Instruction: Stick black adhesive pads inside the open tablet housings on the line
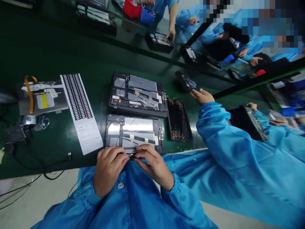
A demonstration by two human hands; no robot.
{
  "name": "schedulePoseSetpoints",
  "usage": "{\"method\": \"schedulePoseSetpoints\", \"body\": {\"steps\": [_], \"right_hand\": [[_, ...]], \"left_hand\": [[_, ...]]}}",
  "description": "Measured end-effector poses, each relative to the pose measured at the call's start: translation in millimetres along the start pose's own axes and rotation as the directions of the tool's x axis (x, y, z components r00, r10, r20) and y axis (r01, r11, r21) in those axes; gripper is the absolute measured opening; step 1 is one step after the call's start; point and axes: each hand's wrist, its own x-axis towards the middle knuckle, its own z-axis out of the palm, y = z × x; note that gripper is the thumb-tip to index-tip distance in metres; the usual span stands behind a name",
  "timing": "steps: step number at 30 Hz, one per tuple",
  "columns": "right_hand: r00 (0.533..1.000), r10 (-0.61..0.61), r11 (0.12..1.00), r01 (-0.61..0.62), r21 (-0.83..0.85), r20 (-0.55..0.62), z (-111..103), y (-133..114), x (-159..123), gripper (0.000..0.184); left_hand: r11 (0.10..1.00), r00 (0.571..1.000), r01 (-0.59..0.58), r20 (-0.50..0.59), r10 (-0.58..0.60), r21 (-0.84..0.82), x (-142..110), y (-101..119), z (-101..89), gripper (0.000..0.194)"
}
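Note:
An opened tablet (139, 124), its silver inner plates and dark cables showing, lies at the table's near edge in front of me. My left hand (109, 168) grips the middle of its near edge, fingertips bent over the rim. Close beside it, my right hand (153, 165) pinches the same edge with thumb and fingers. Whether a small part is between the fingertips is hidden. Just beyond lies a stack of similar opened tablets (143, 83), with thin wires across the top one.
Right of the tablets is a black tray (179, 122) of small brass-coloured screws, some spilled around it. A label sheet (79, 111), a display panel (43, 98) and a cable plug (69, 156) lie left. A co-worker's hand (202, 96) touches a dark device; others work across the bench.

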Motion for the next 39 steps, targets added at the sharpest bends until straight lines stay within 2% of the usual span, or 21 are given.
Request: {"method": "schedulePoseSetpoints", "body": {"steps": [8,19,24,28,31,35,37,39], "right_hand": [[0.999,-0.025,0.998,0.023,-0.055,-0.034,7.1,0.3,4.9,0.013],[0.999,-0.033,0.995,0.031,-0.092,-0.019,8.7,-1.6,5.9,0.008],[0.996,-0.083,0.973,0.072,-0.221,-0.043,12.6,-1.5,-0.2,0.011],[0.985,-0.162,0.939,0.137,-0.317,-0.054,19.4,4.0,-13.0,0.028],[0.965,-0.256,0.907,0.221,-0.359,-0.053,23.4,4.9,-21.1,0.039],[0.956,-0.294,0.875,0.258,-0.41,-0.026,13.5,-9.8,-14.6,0.032],[0.966,-0.259,0.897,0.249,-0.366,0.021,3.8,-21.4,4.5,0.026],[0.969,-0.232,0.926,0.246,-0.287,0.081,-0.1,-32.9,38.0,0.025]], "left_hand": [[1.0,1.0,-0.011,0.001,0.011,0.012,1.6,-0.9,0.8,0.008],[0.998,0.998,-0.053,-0.014,0.054,0.032,-0.5,-2.9,2.1,0.011],[0.977,0.986,-0.158,-0.03,0.164,0.141,-3.8,-5.9,0.7,0.015],[0.906,0.94,-0.324,-0.018,0.341,0.273,-12.8,-14.8,3.6,0.023],[0.881,0.921,-0.368,-0.013,0.389,0.296,-20.0,-16.9,6.1,0.026],[0.939,0.96,-0.27,-0.021,0.281,0.214,-20.5,-14.2,-5.5,0.021],[0.973,0.986,-0.15,-0.042,0.16,0.175,-14.6,-20.5,-18.7,0.023],[0.977,0.997,0.03,-0.082,-0.013,0.212,-5.9,-36.1,-32.5,0.034]]}}
